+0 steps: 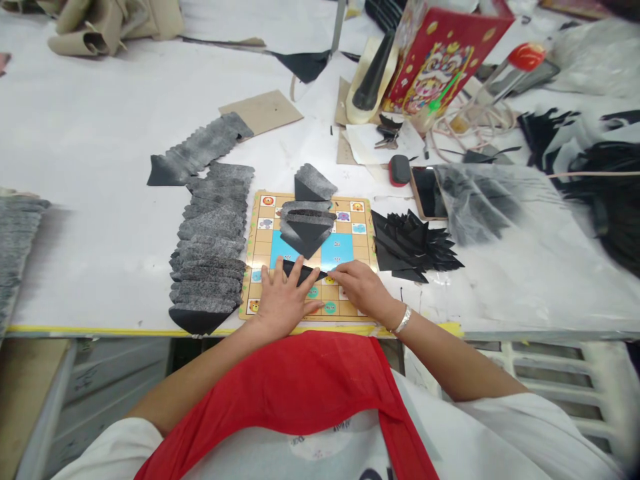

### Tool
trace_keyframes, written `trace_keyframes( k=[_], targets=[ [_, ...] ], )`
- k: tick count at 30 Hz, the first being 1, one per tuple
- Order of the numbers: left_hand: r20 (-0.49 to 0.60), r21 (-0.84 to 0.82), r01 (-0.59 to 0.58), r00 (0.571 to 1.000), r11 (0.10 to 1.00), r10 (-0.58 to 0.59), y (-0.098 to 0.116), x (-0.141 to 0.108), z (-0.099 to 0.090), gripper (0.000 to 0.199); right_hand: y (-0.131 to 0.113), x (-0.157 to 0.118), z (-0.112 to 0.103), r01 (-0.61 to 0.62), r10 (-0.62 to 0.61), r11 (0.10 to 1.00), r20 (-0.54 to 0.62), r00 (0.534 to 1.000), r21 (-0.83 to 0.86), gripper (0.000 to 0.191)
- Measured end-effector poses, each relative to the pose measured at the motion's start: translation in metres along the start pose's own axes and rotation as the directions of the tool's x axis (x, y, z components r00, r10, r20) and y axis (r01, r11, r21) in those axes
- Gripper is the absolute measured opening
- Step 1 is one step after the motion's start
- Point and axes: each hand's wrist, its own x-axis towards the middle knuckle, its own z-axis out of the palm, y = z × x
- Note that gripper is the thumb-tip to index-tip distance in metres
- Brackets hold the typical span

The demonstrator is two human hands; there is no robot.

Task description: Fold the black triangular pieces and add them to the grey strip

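A printed game board [260, 253] with animal pictures lies at the table's front edge. Across it, a narrow black folded piece [306, 271], seemingly leather or fabric, rests beneath the spread fingers of my left hand [283, 300], which presses it flat. The fingertips of my right hand [365, 288] pinch the piece's right end. Just beyond my fingers, several black pieces with fuzzy grey backs [306, 230] overlap on the board. To the left is a long row of overlapping grey pieces [210, 233]. Pointed black pieces [415, 247] are fanned out at the right.
Another grey row [200, 150] lies behind, touching a cardboard piece [265, 113]. Further right are a phone [427, 193], a small black-and-red case [399, 171], a red box [440, 60] and clear plastic [480, 207]. Beige pieces [110, 27] sit at the far left.
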Motion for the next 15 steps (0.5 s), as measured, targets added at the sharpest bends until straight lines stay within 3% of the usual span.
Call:
trace_keyframes(
  k=[4,9,15],
  targets=[
    [0.002,0.001,-0.001,1.0,1.0,0.001,0.0,0.0,0.0,0.065,-0.009,-0.002,0.004,-0.167,0.176,0.982,-0.094,0.98,0.091,0.033],
    [-0.002,-0.006,-0.001,1.0,1.0,0.001,0.0,0.0,0.002,0.066,-0.019,-0.001,0.009,-0.163,0.163,0.986,-0.007,0.987,0.034,0.034],
    [-0.009,-0.02,-0.003,1.0,1.0,0.003,-0.001,-0.001,0.004,0.066,-0.018,-0.003,0.013,-0.193,0.195,0.98,-0.039,0.98,0.044,0.033]
  ],
)
